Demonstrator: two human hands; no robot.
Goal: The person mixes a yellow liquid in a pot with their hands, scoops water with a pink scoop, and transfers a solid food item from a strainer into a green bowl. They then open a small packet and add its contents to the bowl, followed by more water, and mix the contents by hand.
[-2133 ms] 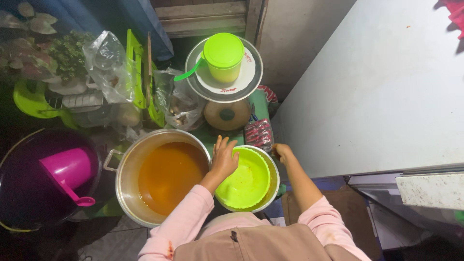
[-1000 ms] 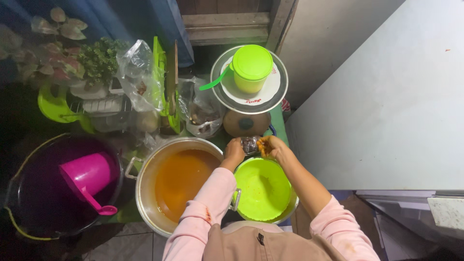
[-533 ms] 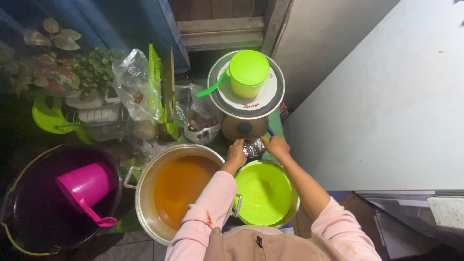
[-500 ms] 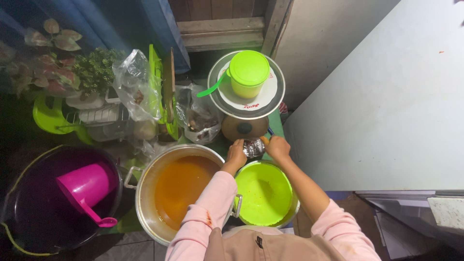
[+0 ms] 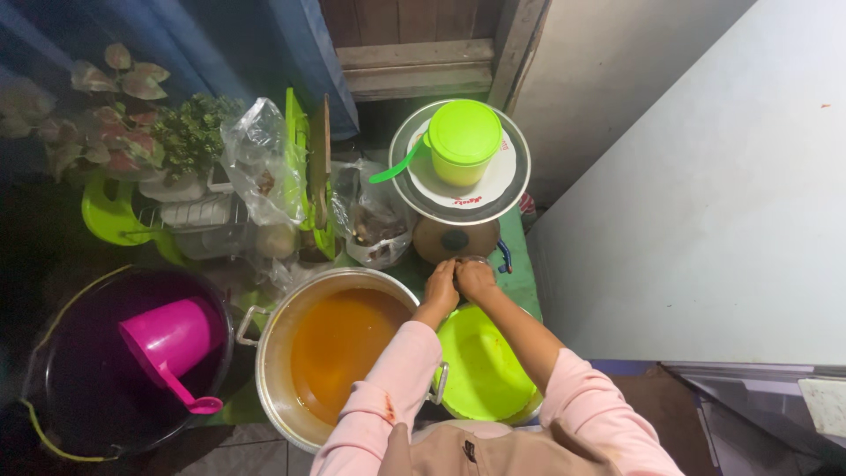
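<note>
The left hand (image 5: 440,286) and the right hand (image 5: 476,277) are pressing together, fingers curling around a small thing between them that is too hidden to make out; whether either is clamping on it I cannot tell. They are hovering just above the far rim of a round, smooth green plastic bowl (image 5: 483,370), which is sitting inside a metal rim and looking bare inside. Just to its left, a big shiny metal pot (image 5: 275,370) with side handles is holding a cloudy orange-brown liquid (image 5: 339,348). Beyond the hands, a brown round jar (image 5: 456,240) is carrying a metal tray (image 5: 515,181), a white plate and a lidded green tub (image 5: 463,141) with a green spoon (image 5: 397,167) leaning beside it. Crinkled clear plastic bags (image 5: 264,167) are lying to the left of that. Further left, a dark bucket (image 5: 53,388) is holding a glossy pink dipper (image 5: 172,339), and leafy plants (image 5: 115,115) are standing behind it.
</note>
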